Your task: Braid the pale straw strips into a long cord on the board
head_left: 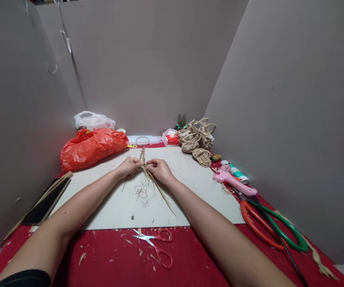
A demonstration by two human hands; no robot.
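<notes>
Red-handled scissors (pixel 148 238) — beyond, left hand (pixel 130 166) and right hand (pixel 160 170), fingers (pixel 137 160) tight on straw strands (pixel 153 180)

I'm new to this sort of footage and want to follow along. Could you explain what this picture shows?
There is no machine here, just a person's two bare hands. The single picture comes from a camera worn on their head, looking forward and down, so the arms reach in from the bottom.

The left hand and right hand meet over a white board, fingertips on a bunch of dry, straw-coloured strands. Nearer the wearer, scissors lie open on red cloth. An orange-red bag sits at far left; a woven, rope-like pile at far right.
</notes>
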